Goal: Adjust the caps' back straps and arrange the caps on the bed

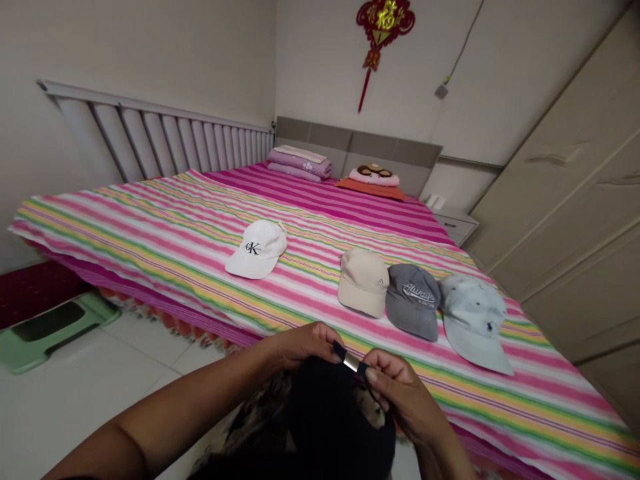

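Both my hands hold a black cap [330,413] close to my body, in front of the bed. My left hand [300,347] and my right hand [395,387] pinch the cap's back strap on either side of its small metal buckle [351,361]. On the striped bedspread [150,227] lie a white cap [257,250] with black letters, then a row of three side by side: a beige cap [363,283], a grey cap [414,301] and a pale blue cap [473,320].
Folded purple bedding [300,163] and a pink-and-orange pillow [374,180] sit by the headboard. A green step stool [45,330] stands on the tiled floor at left. A wardrobe [575,220] runs along the right, with a nightstand [453,223] beside the bed.
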`<state>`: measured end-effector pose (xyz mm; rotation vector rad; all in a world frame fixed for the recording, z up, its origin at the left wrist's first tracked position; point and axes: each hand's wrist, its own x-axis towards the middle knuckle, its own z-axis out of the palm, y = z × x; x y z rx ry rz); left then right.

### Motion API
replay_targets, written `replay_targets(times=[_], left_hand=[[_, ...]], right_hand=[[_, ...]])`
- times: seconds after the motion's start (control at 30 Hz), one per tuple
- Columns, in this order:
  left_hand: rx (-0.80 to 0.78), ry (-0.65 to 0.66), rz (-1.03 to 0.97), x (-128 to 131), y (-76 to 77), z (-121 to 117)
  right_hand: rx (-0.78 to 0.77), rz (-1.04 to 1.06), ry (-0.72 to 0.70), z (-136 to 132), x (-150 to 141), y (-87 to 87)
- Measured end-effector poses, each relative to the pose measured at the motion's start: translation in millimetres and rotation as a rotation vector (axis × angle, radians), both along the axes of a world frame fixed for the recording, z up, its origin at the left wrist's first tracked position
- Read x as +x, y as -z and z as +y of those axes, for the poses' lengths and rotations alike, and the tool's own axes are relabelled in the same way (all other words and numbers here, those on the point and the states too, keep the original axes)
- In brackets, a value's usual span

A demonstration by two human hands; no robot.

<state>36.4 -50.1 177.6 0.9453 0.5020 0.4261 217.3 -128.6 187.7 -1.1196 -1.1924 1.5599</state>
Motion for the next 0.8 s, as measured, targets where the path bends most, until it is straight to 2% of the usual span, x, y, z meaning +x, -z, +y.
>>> replay_targets(times=[0.23, 0.37, 0.67, 0.8], left_hand=[[0.059, 0.019, 0.071, -2, -3.7, 2], [0.024, -0.030, 0.060, 1, -4.7, 1], [0.012, -0.096, 0.046, 5, 9.2, -5], [-0.012, -0.148, 0.018, 2, 9.0, -4]], right_hand=[[0.005, 0.012, 0.049, 2, -6, 2.8], [0.004, 0.012, 0.080, 2, -9, 3.4], [-0.001, 0.076, 0.034, 4, -14, 9.8], [0.001, 0.089, 0.057, 4, -12, 14.7]])
